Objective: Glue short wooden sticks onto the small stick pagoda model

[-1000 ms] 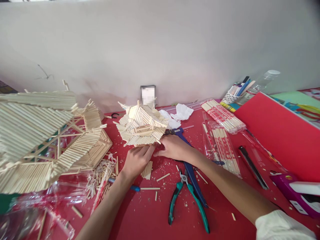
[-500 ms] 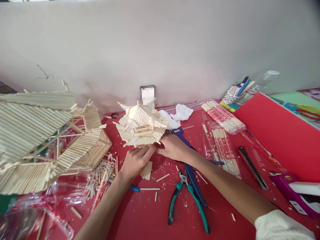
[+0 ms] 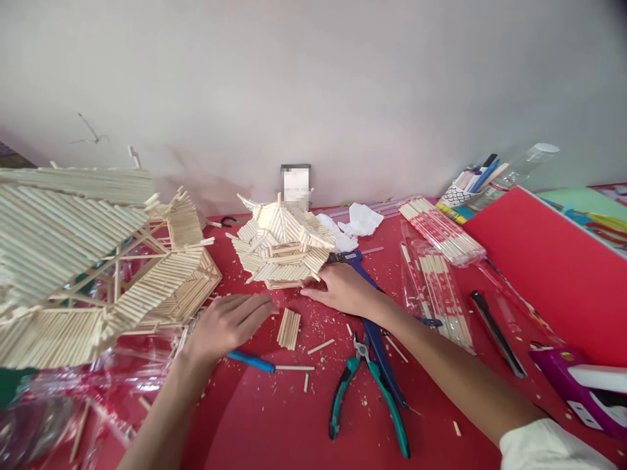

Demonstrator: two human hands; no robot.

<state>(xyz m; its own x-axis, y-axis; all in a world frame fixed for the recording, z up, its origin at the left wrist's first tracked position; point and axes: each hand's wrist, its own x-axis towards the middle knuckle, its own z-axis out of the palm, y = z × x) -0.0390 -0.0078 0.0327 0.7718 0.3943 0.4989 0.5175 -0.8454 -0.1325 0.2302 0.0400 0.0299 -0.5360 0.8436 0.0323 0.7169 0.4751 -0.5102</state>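
Left hand (image 3: pixel 230 324), straight-fingered, looked empty. Right hand (image 3: pixel 340 287) curled against the stick model (image 3: pixel 281 253), grip unclear, a blue-handled tool (image 3: pixel 385 365) beneath its wrist.

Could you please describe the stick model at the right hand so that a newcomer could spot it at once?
On the red table, look toward the pale wall behind it. Near the middle stands the small stick model, with the right hand at its near side. Unlike the large stick model on the left, it fits wholly within the picture.
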